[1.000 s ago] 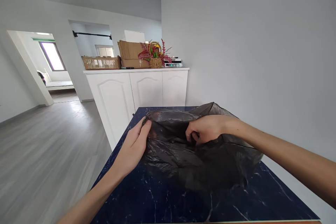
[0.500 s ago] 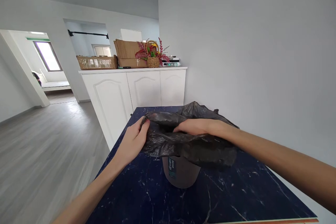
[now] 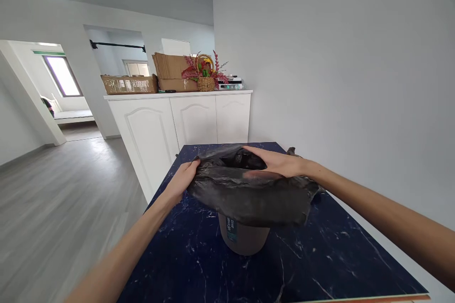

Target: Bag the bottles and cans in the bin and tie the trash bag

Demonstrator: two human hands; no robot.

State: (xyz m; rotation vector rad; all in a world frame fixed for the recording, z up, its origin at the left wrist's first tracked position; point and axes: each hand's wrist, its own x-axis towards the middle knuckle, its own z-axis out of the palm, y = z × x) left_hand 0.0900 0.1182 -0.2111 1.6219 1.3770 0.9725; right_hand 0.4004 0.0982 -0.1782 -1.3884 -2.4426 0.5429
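Note:
A black plastic bag [image 3: 252, 196] is draped over a small brown bin [image 3: 243, 239] that stands on the dark blue marble table [image 3: 320, 265]. The bag's mouth gapes open at the top and its skirt hangs over the rim. My left hand [image 3: 183, 180] pinches the bag's edge at the left side of the bin. At the far right of the rim my right hand [image 3: 279, 161] rests on the bag's edge, its fingers curled over the plastic. The bin's lower part, with a small label, shows below the bag.
A white wall runs along the table's right side. Behind the table stands a white cabinet [image 3: 177, 118] with cardboard boxes [image 3: 172, 73], a flower basket [image 3: 206, 75] and a woven tray [image 3: 130, 84] on top. Grey wooden floor [image 3: 64, 199] lies to the left.
The bag, earlier bunched in both hands, has been pulled down over the bin. Its mouth now gapes open, and my right hand has moved to the far rim.

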